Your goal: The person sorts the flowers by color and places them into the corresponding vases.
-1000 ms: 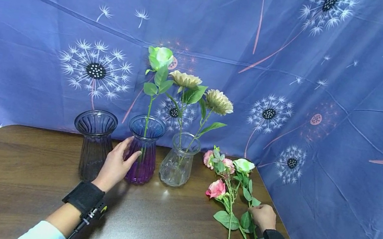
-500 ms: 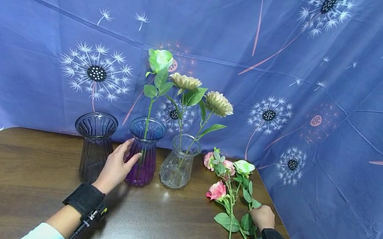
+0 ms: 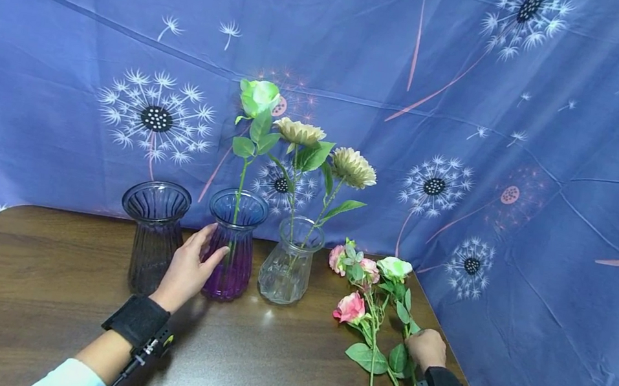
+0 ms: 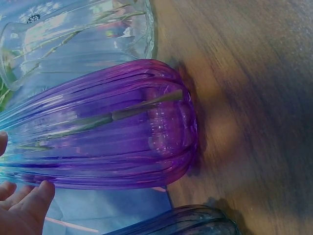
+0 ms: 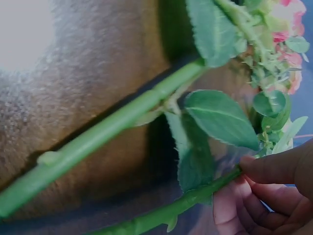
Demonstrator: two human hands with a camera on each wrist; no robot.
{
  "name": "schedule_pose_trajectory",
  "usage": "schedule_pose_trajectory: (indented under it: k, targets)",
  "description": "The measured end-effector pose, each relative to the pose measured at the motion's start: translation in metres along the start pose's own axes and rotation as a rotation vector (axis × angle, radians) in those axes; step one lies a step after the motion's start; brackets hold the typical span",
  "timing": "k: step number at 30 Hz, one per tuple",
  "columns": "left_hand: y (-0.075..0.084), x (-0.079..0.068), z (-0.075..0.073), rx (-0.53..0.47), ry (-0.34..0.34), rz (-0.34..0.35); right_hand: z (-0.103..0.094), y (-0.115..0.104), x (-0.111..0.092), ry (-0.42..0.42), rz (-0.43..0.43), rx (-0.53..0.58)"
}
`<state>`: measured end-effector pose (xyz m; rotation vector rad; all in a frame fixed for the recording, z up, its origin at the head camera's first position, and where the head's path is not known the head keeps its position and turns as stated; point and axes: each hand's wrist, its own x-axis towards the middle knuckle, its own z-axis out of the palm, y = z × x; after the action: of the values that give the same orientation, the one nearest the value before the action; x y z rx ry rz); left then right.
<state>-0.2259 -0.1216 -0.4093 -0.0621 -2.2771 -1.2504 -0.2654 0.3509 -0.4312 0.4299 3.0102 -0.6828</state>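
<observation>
My left hand (image 3: 188, 268) holds the purple-and-blue ribbed glass vase (image 3: 226, 273), thumb on its near side and fingers at its left. A pale green-white rose (image 3: 259, 96) stands upright in that vase; its cut stem end (image 4: 171, 95) shows through the purple glass in the left wrist view. At the table's right side my right hand (image 3: 426, 350) pinches a green stem (image 5: 195, 196) between thumb and fingers. That stem leads up toward a white-green rose (image 3: 395, 268) lying on the table. Beside it lie a pink rose (image 3: 350, 307) and a stem with smaller pink blooms (image 3: 370, 269).
A dark grey glass vase (image 3: 152, 244) stands left of the purple one, close to my left hand. To the right, a clear vase (image 3: 283, 281) holds two cream flowers (image 3: 354, 167). A blue dandelion-print cloth (image 3: 364, 44) hangs behind the wooden table (image 3: 263, 369).
The head view has shifted slightly. My left hand keeps its place on the vase. By my right hand, the white-green rose's leaves have moved a little.
</observation>
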Motion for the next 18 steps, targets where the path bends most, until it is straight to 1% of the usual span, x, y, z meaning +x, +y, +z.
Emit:
schedule_pose_trajectory:
  k: [6, 9, 11, 12, 14, 18]
  targets:
    - [0.001, 0.000, -0.001, -0.002, 0.005, 0.002, -0.015, -0.008, -0.003, 0.012, -0.016, 0.003]
    - [0.001, 0.001, -0.001, 0.000, -0.003, -0.006, -0.024, -0.012, -0.005, 0.019, -0.024, 0.009]
    - [0.000, 0.001, -0.001, 0.000, -0.014, -0.016, -0.031, -0.016, -0.007, 0.040, -0.036, 0.012]
    - [0.000, 0.001, -0.001, -0.001, -0.019, -0.020, -0.034, -0.018, -0.008, 0.041, -0.029, 0.022]
    - [0.000, 0.000, -0.001, -0.003, -0.029, -0.030, -0.040, -0.021, -0.011, 0.063, -0.040, 0.035]
    - [0.000, 0.000, -0.001, -0.008, -0.038, -0.044, -0.051, -0.028, -0.015, 0.147, -0.078, 0.064]
